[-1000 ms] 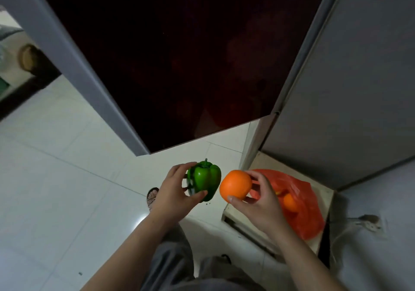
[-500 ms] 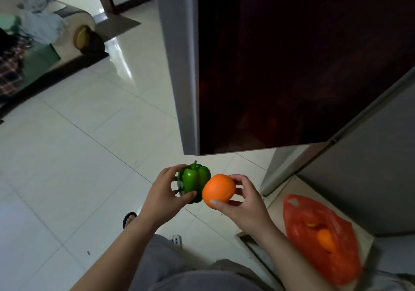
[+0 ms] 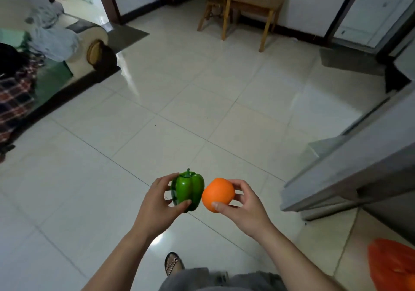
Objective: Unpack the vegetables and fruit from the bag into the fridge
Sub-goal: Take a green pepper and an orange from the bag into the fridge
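Left hand [image 3: 157, 207]: thumb and fingers curled round a green pepper [image 3: 188, 188], lower centre of frame.
Right hand [image 3: 247, 210]: thumb and fingertips grip an orange [image 3: 217, 194], just beside the pepper.
Bag [image 3: 393, 266]: red plastic, lower right corner.

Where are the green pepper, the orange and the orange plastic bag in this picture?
green pepper [image 3: 189, 188]: head view, its glossy front.
orange [image 3: 219, 192]: head view, middle of its skin.
orange plastic bag [image 3: 390, 266]: head view, its crumpled side.

wooden chair [image 3: 213, 3] (beside desk [image 3: 258, 1])
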### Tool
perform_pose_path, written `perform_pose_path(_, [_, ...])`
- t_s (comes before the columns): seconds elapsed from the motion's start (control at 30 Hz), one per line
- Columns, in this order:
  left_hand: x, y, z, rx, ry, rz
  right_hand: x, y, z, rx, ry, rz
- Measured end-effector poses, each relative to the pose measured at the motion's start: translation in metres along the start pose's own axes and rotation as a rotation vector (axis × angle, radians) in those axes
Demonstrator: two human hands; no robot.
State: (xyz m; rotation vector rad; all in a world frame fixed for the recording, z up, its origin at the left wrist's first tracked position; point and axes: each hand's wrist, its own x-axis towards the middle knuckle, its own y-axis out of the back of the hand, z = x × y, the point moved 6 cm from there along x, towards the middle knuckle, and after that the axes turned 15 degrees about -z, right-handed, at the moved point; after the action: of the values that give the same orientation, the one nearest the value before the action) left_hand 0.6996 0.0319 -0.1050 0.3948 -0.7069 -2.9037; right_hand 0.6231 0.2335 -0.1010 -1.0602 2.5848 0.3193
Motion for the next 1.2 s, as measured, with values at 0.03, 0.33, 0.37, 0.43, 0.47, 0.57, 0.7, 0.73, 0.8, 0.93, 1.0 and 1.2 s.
perform_pose_path(0.03, [0.004, 0.019, -0.006, -0.013, 0.003, 0.004, 0.014, -0.009, -0.010, -0.009, -0.005, 0.006])
perform_pose_path(0.33, [0.069, 0.107, -0.031, -0.067, -0.020, 0.046, 0.130, -0.022, -0.054, -0.068, -0.013, 0.042])
perform_pose_path(0.37, [0.082, 0.112, -0.029, -0.063, -0.024, 0.042, 0.142, -0.018, -0.057, -0.063, -0.005, 0.053])
perform_pose_path(0.43, [0.115, 0.121, -0.021, -0.045, -0.035, 0.021, 0.166, -0.006, -0.064, -0.045, 0.013, 0.073])
perform_pose_path(0.47, [0.135, 0.124, -0.015, -0.028, -0.043, 0.005, 0.178, 0.002, -0.068, -0.036, 0.021, 0.081])
perform_pose_path(0.57, [0.202, 0.129, 0.013, 0.052, -0.092, -0.031, 0.219, 0.041, -0.084, -0.032, 0.061, 0.118])
perform_pose_path(0.7, [0.289, 0.125, 0.058, 0.111, -0.150, -0.046, 0.276, 0.112, -0.111, 0.013, 0.089, 0.196])
perform_pose_path(0.73, [0.307, 0.121, 0.069, 0.109, -0.157, -0.060, 0.285, 0.130, -0.117, 0.017, 0.089, 0.212])
perform_pose_path(0.8, [0.347, 0.114, 0.090, 0.113, -0.194, -0.089, 0.303, 0.166, -0.127, 0.030, 0.097, 0.250])
perform_pose_path(0.93, [0.422, 0.087, 0.123, 0.087, -0.226, -0.159, 0.319, 0.241, -0.134, 0.084, 0.077, 0.363])
perform_pose_path(1.0, [0.454, 0.067, 0.136, 0.070, -0.238, -0.218, 0.317, 0.274, -0.132, 0.118, 0.066, 0.446])
perform_pose_path(1.2, [0.568, -0.021, 0.201, 0.073, -0.333, -0.459, 0.305, 0.372, -0.115, 0.176, 0.020, 0.692])
